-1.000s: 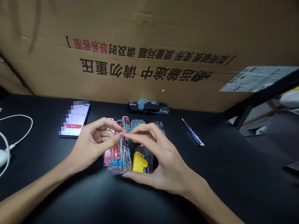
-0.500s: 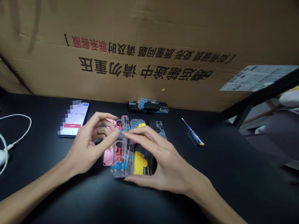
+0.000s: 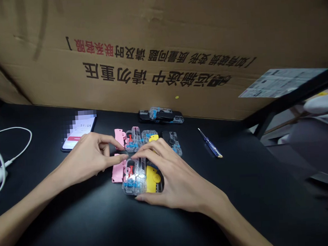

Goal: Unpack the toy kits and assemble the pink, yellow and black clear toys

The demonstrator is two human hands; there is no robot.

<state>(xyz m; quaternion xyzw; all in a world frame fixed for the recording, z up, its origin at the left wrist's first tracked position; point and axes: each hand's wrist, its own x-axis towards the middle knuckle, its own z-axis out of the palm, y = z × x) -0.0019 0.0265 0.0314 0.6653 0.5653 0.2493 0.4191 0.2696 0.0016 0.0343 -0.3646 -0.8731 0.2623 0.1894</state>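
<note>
A near clear plastic casing (image 3: pixel 134 179) with red and blue parts inside lies flat on the black table. A pink piece (image 3: pixel 118 170) adjoins its left side, a yellow piece (image 3: pixel 153 179) its right. My right hand (image 3: pixel 177 178) spans the casing and yellow piece, thumb at the near edge and fingertips at the far edge. My left hand (image 3: pixel 94 156) is open, thumb tip by the near pink piece and casing, index finger by a far pink piece (image 3: pixel 120 138). That piece adjoins a far clear casing (image 3: pixel 133 139). My right palm hides part of the near row.
Beyond the right hand lie another clear casing (image 3: pixel 149 135) and a black-and-clear piece (image 3: pixel 171 140). A stack of pieces (image 3: pixel 162 115) sits before the cardboard box (image 3: pixel 134 24). A screwdriver (image 3: pixel 212 146) lies right; a phone (image 3: pixel 82 126) and white cable (image 3: pixel 26 129) lie left.
My left hand has drawn back to the left and its fingers have parted, uncovering the far pink piece and casing. My right hand stays around the near casing.
</note>
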